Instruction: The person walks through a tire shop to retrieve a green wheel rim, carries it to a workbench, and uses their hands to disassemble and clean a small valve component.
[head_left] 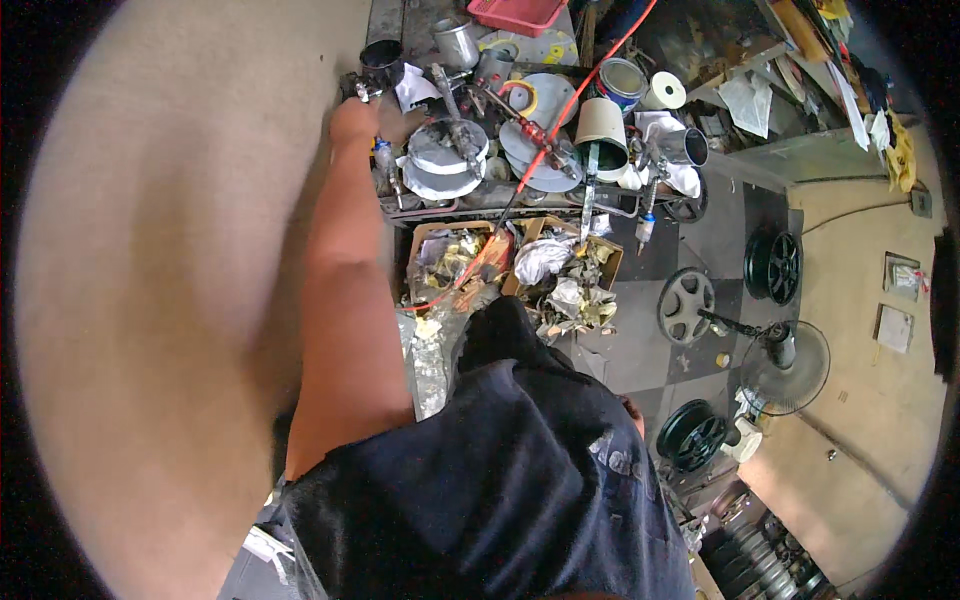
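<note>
My left hand (352, 118) reaches to the bench's left end, its fingers closed round a metal spray gun (367, 88) below a dark cup (382, 60). Beside it are a silver cup (456, 45), a spray gun with a blue fitting (385, 160) and round lids (440, 148) with another gun lying on them. Further right are a red-handled gun (532, 130), a cream container (600, 118) with a metal stick, and a gun with a silver cup (686, 146). Only a sliver of my right arm (631, 408) shows at my side; that hand is hidden.
A red hose (632, 35) crosses the bench (490, 210). Below are boxes of crumpled waste (560, 285). Several wheel rims (685, 305) and a standing fan (785, 370) stand on the tiled floor (645, 360) at right. A wall (150, 250) borders the left; cluttered shelves (810, 155) are upper right.
</note>
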